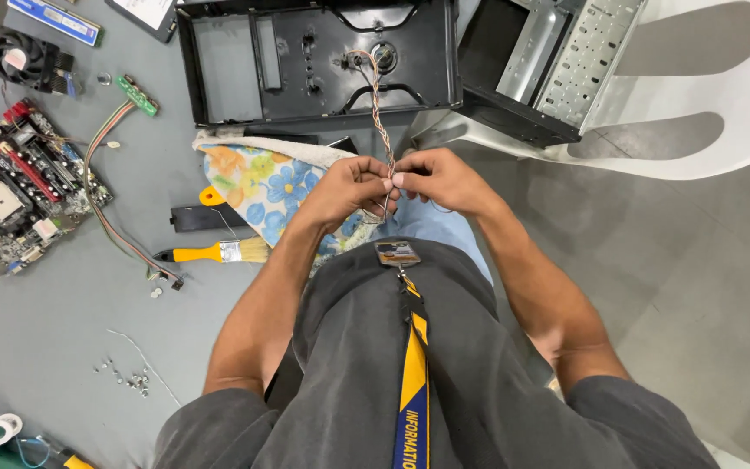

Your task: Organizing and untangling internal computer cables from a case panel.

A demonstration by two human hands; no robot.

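Note:
A twisted bundle of thin coloured wires runs from a black computer case front panel down to my hands. My left hand and my right hand meet at the lower end of the wires, fingers pinched around them just above my lap. The very end of the wires is hidden between my fingers. Both forearms come up from the bottom of the view, over my grey shirt and a yellow-and-blue lanyard.
On the grey floor to the left lie a red-and-black motherboard, a cooling fan, a small green board with cables, a yellow-handled brush, a floral cloth and several loose screws. A metal case chassis rests on a white plastic chair.

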